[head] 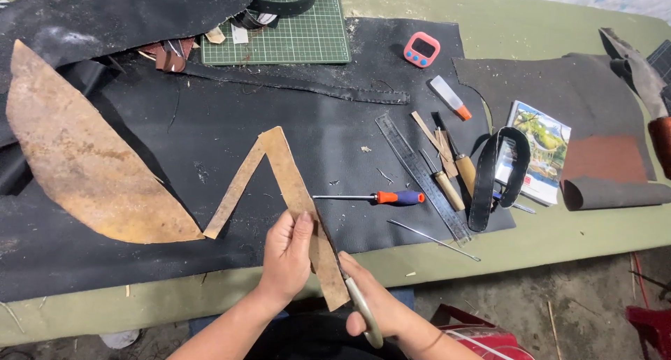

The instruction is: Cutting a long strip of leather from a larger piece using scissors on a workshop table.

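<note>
My left hand (285, 255) grips a long tan leather strip (297, 199) near its lower end; the strip bends into an inverted V over the black leather sheet (210, 143). My right hand (374, 300) holds a pair of metal scissors (360, 304), whose blades meet the strip's right edge just below my left thumb. A large tan half-round leather piece (84, 157) lies to the left, touching the thin arm of the strip.
To the right lie a screwdriver with an orange and blue handle (381, 198), a metal ruler (421, 175), wooden-handled tools (447, 171), a black strap loop (500, 175), a booklet (542, 150) and a pink timer (421, 49). A green cutting mat (293, 31) sits at the back.
</note>
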